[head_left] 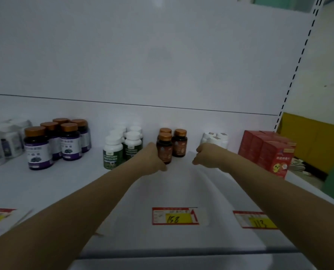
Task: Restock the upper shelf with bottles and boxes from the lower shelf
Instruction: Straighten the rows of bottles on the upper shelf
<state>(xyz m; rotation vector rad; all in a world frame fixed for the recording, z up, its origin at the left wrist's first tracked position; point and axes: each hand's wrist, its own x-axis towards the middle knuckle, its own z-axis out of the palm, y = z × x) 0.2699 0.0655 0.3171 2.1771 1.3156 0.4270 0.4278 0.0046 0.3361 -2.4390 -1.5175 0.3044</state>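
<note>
Now your left hand [154, 160] grips the brown copper-capped bottle [164, 148], seating it before its two matching bottles [176, 142] on the white shelf [64, 184]; your right hand [205, 154] hangs curled, empty.

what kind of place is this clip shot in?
Probably a pharmacy or health-supplement shop aisle. Grouped supplement bottles and red boxes stand on a white retail shelf, with price tags along its front edge and a slotted upright at the right.
</note>
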